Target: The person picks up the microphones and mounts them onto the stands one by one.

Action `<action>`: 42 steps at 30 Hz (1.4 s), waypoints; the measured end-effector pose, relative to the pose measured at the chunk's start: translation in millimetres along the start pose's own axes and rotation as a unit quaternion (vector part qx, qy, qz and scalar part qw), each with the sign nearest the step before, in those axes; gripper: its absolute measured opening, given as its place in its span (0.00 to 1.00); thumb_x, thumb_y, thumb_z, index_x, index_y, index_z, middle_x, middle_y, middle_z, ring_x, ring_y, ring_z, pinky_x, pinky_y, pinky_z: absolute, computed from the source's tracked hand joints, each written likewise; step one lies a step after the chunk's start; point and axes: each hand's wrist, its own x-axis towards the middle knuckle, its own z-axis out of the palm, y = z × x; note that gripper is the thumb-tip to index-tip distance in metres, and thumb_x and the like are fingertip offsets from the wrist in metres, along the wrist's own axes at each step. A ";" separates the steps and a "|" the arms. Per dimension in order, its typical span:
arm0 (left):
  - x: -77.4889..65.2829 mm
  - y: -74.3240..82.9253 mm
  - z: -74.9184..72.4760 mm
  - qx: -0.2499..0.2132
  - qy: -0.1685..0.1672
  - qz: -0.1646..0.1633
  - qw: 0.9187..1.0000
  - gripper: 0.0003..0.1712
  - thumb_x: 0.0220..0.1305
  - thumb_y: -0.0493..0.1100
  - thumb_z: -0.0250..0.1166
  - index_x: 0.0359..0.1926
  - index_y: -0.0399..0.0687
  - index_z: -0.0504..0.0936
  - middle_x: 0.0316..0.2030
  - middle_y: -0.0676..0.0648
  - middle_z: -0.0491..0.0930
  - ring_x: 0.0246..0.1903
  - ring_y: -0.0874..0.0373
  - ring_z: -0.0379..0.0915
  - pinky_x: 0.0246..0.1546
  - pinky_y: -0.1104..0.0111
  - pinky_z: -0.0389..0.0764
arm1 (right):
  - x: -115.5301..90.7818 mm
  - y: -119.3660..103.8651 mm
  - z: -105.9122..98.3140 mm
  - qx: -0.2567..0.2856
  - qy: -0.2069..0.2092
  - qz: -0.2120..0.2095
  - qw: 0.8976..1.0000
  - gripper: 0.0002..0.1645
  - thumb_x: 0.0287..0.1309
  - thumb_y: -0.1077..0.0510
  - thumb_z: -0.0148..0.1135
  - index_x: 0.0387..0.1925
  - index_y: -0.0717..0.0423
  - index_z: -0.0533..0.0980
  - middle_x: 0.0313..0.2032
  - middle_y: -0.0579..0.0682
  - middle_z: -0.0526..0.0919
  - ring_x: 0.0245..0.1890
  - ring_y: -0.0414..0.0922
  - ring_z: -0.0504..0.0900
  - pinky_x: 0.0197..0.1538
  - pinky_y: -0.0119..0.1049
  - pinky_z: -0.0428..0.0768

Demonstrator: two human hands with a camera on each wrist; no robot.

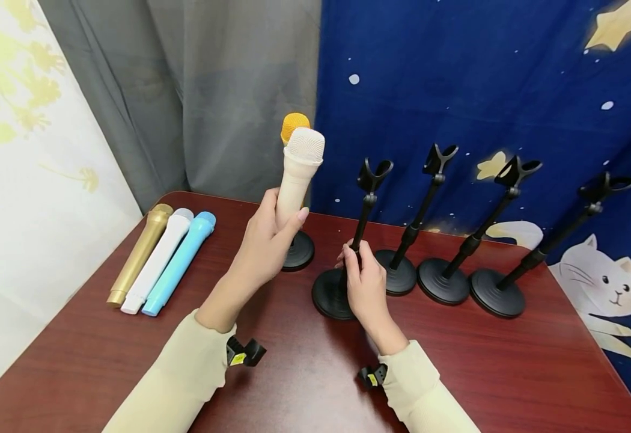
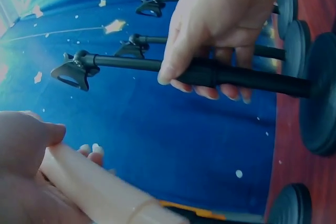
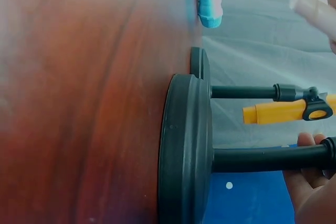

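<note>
My left hand (image 1: 264,240) grips a cream microphone (image 1: 296,177) by its handle, the mesh head pointing up and away. Behind it, an orange microphone (image 1: 295,123) sits in the clip of a black stand whose round base (image 1: 298,251) shows below; the right wrist view shows its yellow-orange handle (image 3: 275,113). My right hand (image 1: 366,279) holds the pole of another black microphone stand (image 1: 365,216), fingers wrapped around it in the left wrist view. That stand's clip (image 2: 73,72) carries nothing, and its base (image 3: 184,145) is on the table.
To the right stand three more black microphone stands (image 1: 415,228) in a row with bare clips. Gold (image 1: 141,252), white (image 1: 158,260) and light blue (image 1: 180,264) microphones lie side by side at the left of the red-brown table (image 1: 283,373). Grey (image 1: 245,90) and blue star-patterned (image 1: 429,72) curtains hang behind.
</note>
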 end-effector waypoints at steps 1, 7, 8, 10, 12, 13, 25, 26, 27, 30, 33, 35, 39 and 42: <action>2.1 2.4 1.2 -0.005 0.007 0.009 1.000 0.31 0.74 0.54 0.59 0.68 0.43 0.64 0.46 0.43 0.79 0.42 0.51 0.77 0.42 0.59 0.77 | -1.4 -0.3 -0.3 -0.002 0.002 -0.002 1.000 0.15 0.77 0.48 0.51 0.41 0.52 0.77 0.32 0.48 0.87 0.34 0.40 0.88 0.46 0.38 0.84; 18.3 19.1 8.0 -0.044 0.004 0.047 0.998 0.31 0.75 0.50 0.58 0.69 0.40 0.60 0.48 0.41 0.77 0.44 0.50 0.76 0.44 0.58 0.78 | -9.2 -1.1 -2.3 -0.008 0.004 -0.009 1.000 0.14 0.77 0.49 0.51 0.41 0.52 0.77 0.31 0.49 0.87 0.34 0.40 0.87 0.46 0.37 0.84; 21.6 21.5 9.2 -0.049 0.000 0.056 0.997 0.31 0.75 0.49 0.58 0.70 0.40 0.59 0.49 0.40 0.76 0.44 0.50 0.75 0.45 0.58 0.77 | -10.7 -1.3 -2.4 -0.009 0.006 -0.011 1.000 0.14 0.77 0.49 0.51 0.41 0.52 0.77 0.31 0.49 0.87 0.34 0.40 0.87 0.45 0.37 0.84; 27.7 26.6 11.1 -0.052 -0.007 0.078 0.996 0.31 0.75 0.48 0.57 0.70 0.39 0.58 0.50 0.40 0.74 0.45 0.50 0.74 0.46 0.58 0.76 | -14.0 -2.3 -2.4 -0.012 0.010 -0.019 1.000 0.13 0.77 0.49 0.51 0.40 0.51 0.77 0.30 0.50 0.86 0.33 0.40 0.87 0.45 0.37 0.84; 33.4 30.6 13.0 -0.058 -0.010 0.100 0.993 0.32 0.75 0.48 0.57 0.71 0.41 0.57 0.50 0.40 0.73 0.46 0.51 0.72 0.47 0.58 0.76 | -17.7 -3.4 -2.5 -0.013 0.013 -0.026 0.999 0.12 0.77 0.50 0.52 0.40 0.51 0.76 0.30 0.49 0.86 0.33 0.39 0.86 0.44 0.37 0.83; 36.0 32.8 14.0 -0.062 -0.011 0.109 0.992 0.32 0.74 0.48 0.58 0.71 0.42 0.57 0.49 0.40 0.73 0.46 0.52 0.72 0.47 0.58 0.76 | -19.8 -3.9 -2.6 -0.015 0.015 -0.028 0.999 0.11 0.77 0.51 0.52 0.40 0.51 0.76 0.29 0.48 0.86 0.33 0.38 0.86 0.44 0.37 0.83; 61.4 57.5 29.9 -0.068 -0.081 0.147 0.983 0.55 0.49 0.52 0.80 0.71 0.50 0.57 0.53 0.49 0.73 0.51 0.59 0.71 0.52 0.61 0.77 | -34.8 -10.1 -5.2 -0.008 0.014 -0.048 0.999 0.10 0.75 0.54 0.54 0.39 0.54 0.77 0.28 0.44 0.83 0.32 0.35 0.84 0.40 0.33 0.82; 62.6 57.8 31.6 -0.065 -0.084 0.146 0.984 0.55 0.47 0.52 0.81 0.70 0.51 0.58 0.52 0.50 0.73 0.51 0.58 0.72 0.51 0.60 0.77 | -35.1 -10.4 -5.1 -0.005 0.012 -0.048 0.999 0.10 0.75 0.54 0.55 0.39 0.54 0.77 0.28 0.44 0.83 0.32 0.36 0.84 0.40 0.33 0.82; 63.5 57.7 33.4 -0.060 -0.086 0.146 0.984 0.55 0.46 0.53 0.82 0.70 0.51 0.59 0.52 0.50 0.73 0.50 0.58 0.72 0.51 0.61 0.77 | -35.0 -10.7 -5.1 -0.004 0.011 -0.050 0.999 0.10 0.75 0.54 0.55 0.39 0.54 0.77 0.28 0.44 0.83 0.32 0.36 0.84 0.40 0.33 0.82; 66.2 56.9 39.3 -0.068 -0.094 0.149 0.982 0.54 0.45 0.51 0.83 0.68 0.52 0.61 0.51 0.51 0.74 0.49 0.59 0.72 0.49 0.63 0.78 | -34.4 -11.5 -5.5 0.000 0.008 -0.052 0.999 0.09 0.75 0.55 0.55 0.39 0.54 0.76 0.28 0.46 0.84 0.32 0.37 0.85 0.40 0.33 0.82; 69.5 55.9 45.9 -0.110 -0.117 0.165 0.973 0.53 0.44 0.47 0.84 0.67 0.51 0.62 0.53 0.50 0.72 0.49 0.58 0.70 0.48 0.66 0.77 | -33.4 -11.6 -6.4 -0.001 0.011 -0.058 0.998 0.08 0.74 0.56 0.56 0.38 0.54 0.77 0.28 0.47 0.84 0.32 0.37 0.85 0.40 0.33 0.82; 72.0 54.9 49.7 -0.141 -0.133 0.179 0.965 0.51 0.45 0.43 0.84 0.66 0.48 0.62 0.52 0.47 0.71 0.49 0.55 0.69 0.46 0.67 0.76 | -32.9 -11.8 -7.0 -0.002 0.012 -0.057 0.998 0.07 0.74 0.55 0.56 0.38 0.53 0.77 0.27 0.47 0.84 0.32 0.37 0.85 0.40 0.33 0.82; 76.0 51.8 53.4 -0.175 -0.138 0.205 0.953 0.46 0.47 0.37 0.81 0.64 0.44 0.64 0.46 0.43 0.72 0.47 0.47 0.70 0.43 0.66 0.75 | -31.9 -12.8 -7.2 0.001 0.005 -0.050 0.999 0.09 0.74 0.53 0.56 0.39 0.52 0.77 0.28 0.46 0.84 0.33 0.37 0.85 0.41 0.33 0.82; 78.5 48.7 54.3 -0.183 -0.137 0.212 0.950 0.42 0.49 0.36 0.79 0.62 0.42 0.65 0.42 0.41 0.71 0.44 0.44 0.70 0.42 0.66 0.75 | -31.4 -13.4 -6.7 -0.002 0.000 -0.051 0.999 0.09 0.74 0.52 0.56 0.39 0.51 0.77 0.28 0.45 0.85 0.33 0.37 0.85 0.40 0.33 0.82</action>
